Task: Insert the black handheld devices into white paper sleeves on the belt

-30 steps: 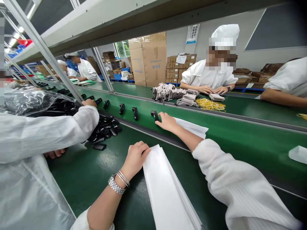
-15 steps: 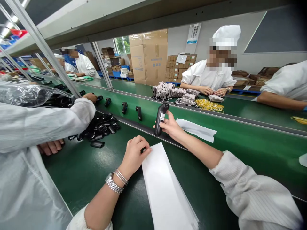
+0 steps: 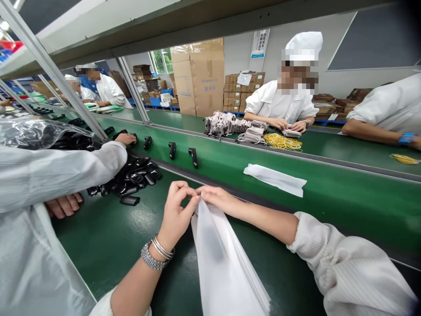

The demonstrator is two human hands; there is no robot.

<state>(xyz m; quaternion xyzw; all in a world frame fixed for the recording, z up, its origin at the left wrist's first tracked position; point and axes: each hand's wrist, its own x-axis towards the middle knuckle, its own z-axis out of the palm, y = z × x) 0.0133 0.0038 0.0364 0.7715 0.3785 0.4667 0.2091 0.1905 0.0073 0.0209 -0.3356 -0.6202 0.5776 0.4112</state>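
A stack of thin white bags [image 3: 243, 281] lies on the green table in front of me. The top bag's mouth is pinched by my left hand [image 3: 179, 210], thumb against forefinger. Close beside it, my right hand [image 3: 219, 197] has its fingers closed on the same top edge, the fingertips of both hands almost meeting. Through the top bag's thin material shows a dark, elongated shadow [image 3: 212, 245], a black handheld device lying inside; its details are hidden.
Two black handheld devices [image 3: 193, 157] [image 3: 172, 150] and a white bag [image 3: 276, 179] lie on the green belt. A co-worker's sleeve [image 3: 62, 169] reaches in at left, near a pile of black parts [image 3: 138, 175]. Opposite, a person [image 3: 283, 105] handles cords beside yellow bands [image 3: 283, 141].
My right hand has come down and left from above the belt to the bag's mouth. The black device it held is now inside the top bag. My left hand stays at the bag's edge.
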